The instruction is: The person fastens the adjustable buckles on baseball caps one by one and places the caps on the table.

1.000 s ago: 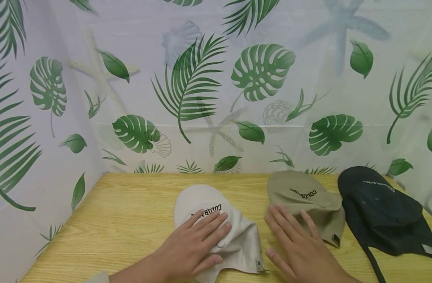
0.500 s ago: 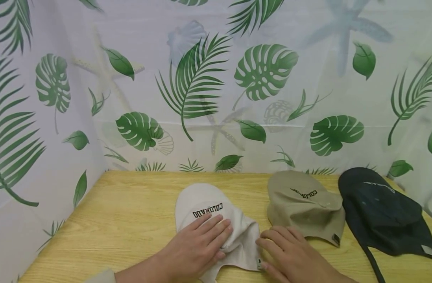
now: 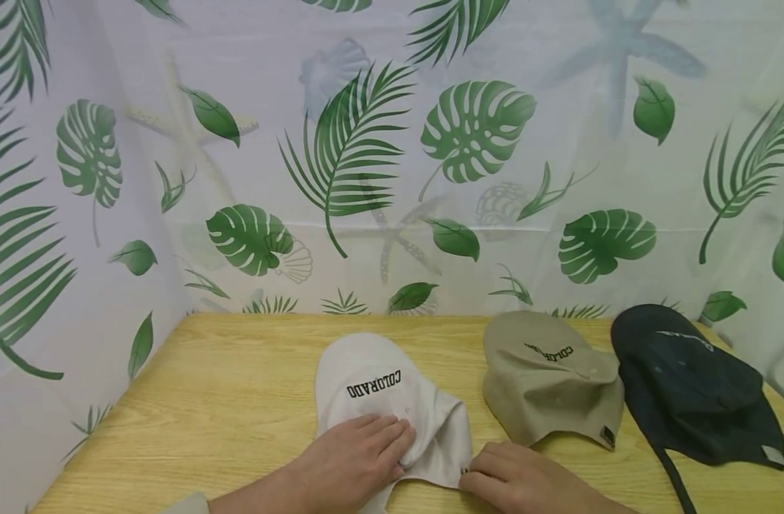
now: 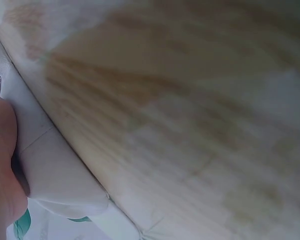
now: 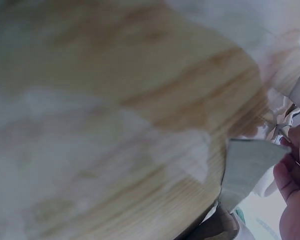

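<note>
A white baseball cap (image 3: pixel 363 353) with COLORADO lettering lies on the wooden table, brim toward the back wall. My left hand (image 3: pixel 360 464) rests on the crown below the lettering, covering part of it. At the cap's lower right corner, by its small metal buckle, my right hand (image 3: pixel 523 478) pinches the fabric edge with curled fingers. In the right wrist view a pale cloth flap (image 5: pixel 247 165) reaches to the fingertips (image 5: pixel 284 182). Pale cap fabric (image 4: pixel 55 155) shows beside the left hand (image 4: pixel 2 165) in the left wrist view.
A khaki cap (image 3: pixel 546 371) sits just right of the white one, close behind my right hand. Farther right is a black cap (image 3: pixel 694 378), its strap (image 3: pixel 673 475) trailing toward the front. A leaf-printed cloth (image 3: pixel 392 178) hangs behind the wooden table (image 3: pixel 238 378).
My right hand has come down and left from beside the khaki cap to the white cap's corner, its fingers curling there. My left hand has slid down the crown, uncovering the lettering.
</note>
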### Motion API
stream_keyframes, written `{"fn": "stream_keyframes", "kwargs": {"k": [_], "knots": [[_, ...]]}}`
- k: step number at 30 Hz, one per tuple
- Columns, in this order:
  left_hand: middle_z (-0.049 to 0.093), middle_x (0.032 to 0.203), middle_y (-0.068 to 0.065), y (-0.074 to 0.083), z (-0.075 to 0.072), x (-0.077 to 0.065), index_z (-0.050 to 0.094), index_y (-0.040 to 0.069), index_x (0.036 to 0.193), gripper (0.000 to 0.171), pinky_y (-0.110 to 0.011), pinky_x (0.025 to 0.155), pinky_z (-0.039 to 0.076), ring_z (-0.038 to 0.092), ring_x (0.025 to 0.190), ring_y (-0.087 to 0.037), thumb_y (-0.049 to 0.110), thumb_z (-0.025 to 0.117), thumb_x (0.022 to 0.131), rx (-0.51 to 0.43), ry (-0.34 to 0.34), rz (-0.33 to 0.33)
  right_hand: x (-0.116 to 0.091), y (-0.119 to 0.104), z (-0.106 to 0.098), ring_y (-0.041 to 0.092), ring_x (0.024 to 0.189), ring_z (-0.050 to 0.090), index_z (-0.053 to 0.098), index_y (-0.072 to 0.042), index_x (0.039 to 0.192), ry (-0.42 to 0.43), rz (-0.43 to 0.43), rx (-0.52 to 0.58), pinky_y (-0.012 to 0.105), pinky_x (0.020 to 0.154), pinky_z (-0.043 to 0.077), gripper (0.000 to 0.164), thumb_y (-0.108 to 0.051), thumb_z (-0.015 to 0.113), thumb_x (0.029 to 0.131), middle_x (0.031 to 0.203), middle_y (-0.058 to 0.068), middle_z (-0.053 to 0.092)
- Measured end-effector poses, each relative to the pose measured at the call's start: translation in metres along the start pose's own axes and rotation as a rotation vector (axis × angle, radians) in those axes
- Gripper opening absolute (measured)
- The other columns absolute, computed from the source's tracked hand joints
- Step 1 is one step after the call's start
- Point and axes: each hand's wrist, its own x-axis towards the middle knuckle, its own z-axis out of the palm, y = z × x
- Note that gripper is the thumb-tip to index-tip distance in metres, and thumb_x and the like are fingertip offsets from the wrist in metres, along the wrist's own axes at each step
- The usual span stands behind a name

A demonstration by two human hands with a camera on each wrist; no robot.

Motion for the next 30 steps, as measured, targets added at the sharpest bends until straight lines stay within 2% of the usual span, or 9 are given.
{"fn": "stream_keyframes", "kwargs": {"k": [6, 9, 13, 20, 23, 28, 30], "knots": [[0.047, 0.14, -0.005, 0.0, 0.003, -0.001, 0.038, 0.006, 0.141, 0.048, -0.032, 0.105, 0.037, 0.045, 0.13, -0.016, 0.032, 0.033, 0.101, -0.021, -0.019, 0.024, 0.0, 0.002, 0.001, -0.005, 0.081, 0.041, 0.061, -0.022, 0.11, 0.014, -0.005, 0.031, 0.005, 0.071, 0.032, 0.025, -0.036, 0.059, 0.09, 0.094, -0.014, 0.05], [0.044, 0.143, -0.005, 0.0, 0.004, -0.003, 0.036, 0.007, 0.143, 0.059, -0.034, 0.107, 0.035, 0.042, 0.132, -0.017, 0.045, 0.032, 0.099, 0.032, -0.01, 0.037, 0.0, 0.002, 0.002, -0.006, 0.081, 0.041, 0.063, -0.021, 0.111, 0.032, -0.012, 0.057, 0.002, 0.071, 0.029, 0.024, -0.03, 0.061, 0.089, 0.093, -0.013, 0.051], [0.037, 0.148, -0.005, -0.001, 0.004, -0.004, 0.03, 0.009, 0.146, 0.081, -0.039, 0.112, 0.027, 0.033, 0.138, -0.019, 0.067, 0.024, 0.09, 0.078, -0.03, 0.02, -0.002, 0.002, 0.004, -0.006, 0.082, 0.042, 0.064, -0.02, 0.112, 0.056, 0.005, 0.105, 0.0, 0.072, 0.028, 0.025, -0.022, 0.064, 0.087, 0.094, -0.012, 0.051], [0.033, 0.15, -0.005, -0.003, 0.005, -0.003, 0.028, 0.009, 0.147, 0.084, -0.04, 0.114, 0.023, 0.027, 0.141, -0.02, 0.07, 0.023, 0.088, 0.076, -0.028, 0.009, -0.002, 0.006, 0.011, -0.005, 0.078, 0.037, 0.06, -0.014, 0.119, 0.09, -0.06, 0.103, 0.0, 0.071, 0.022, 0.033, -0.015, 0.064, 0.087, 0.091, -0.01, 0.048], [0.033, 0.15, -0.005, -0.003, 0.006, -0.003, 0.029, 0.009, 0.146, 0.084, -0.039, 0.114, 0.023, 0.028, 0.141, -0.02, 0.069, 0.024, 0.088, 0.08, -0.015, 0.012, -0.003, 0.005, 0.012, -0.002, 0.081, 0.037, 0.059, -0.014, 0.121, 0.076, -0.05, 0.038, 0.005, 0.072, 0.025, 0.035, -0.024, 0.064, 0.088, 0.094, -0.009, 0.047], [0.034, 0.15, -0.005, -0.001, 0.005, -0.002, 0.03, 0.009, 0.146, 0.082, -0.039, 0.114, 0.021, 0.028, 0.14, -0.02, 0.068, 0.025, 0.089, 0.067, 0.019, 0.025, -0.003, 0.0, 0.01, -0.001, 0.086, 0.039, 0.063, -0.02, 0.114, 0.006, 0.035, -0.089, 0.014, 0.076, 0.025, 0.036, -0.045, 0.056, 0.089, 0.097, -0.013, 0.048], [0.036, 0.149, -0.005, 0.001, 0.006, 0.0, 0.031, 0.008, 0.146, 0.072, -0.039, 0.114, 0.021, 0.029, 0.14, -0.02, 0.058, 0.029, 0.094, 0.057, 0.047, 0.038, -0.003, 0.0, 0.009, 0.0, 0.086, 0.041, 0.065, -0.021, 0.109, 0.001, 0.041, -0.12, 0.016, 0.077, 0.025, 0.034, -0.047, 0.054, 0.089, 0.095, -0.014, 0.049]]}}
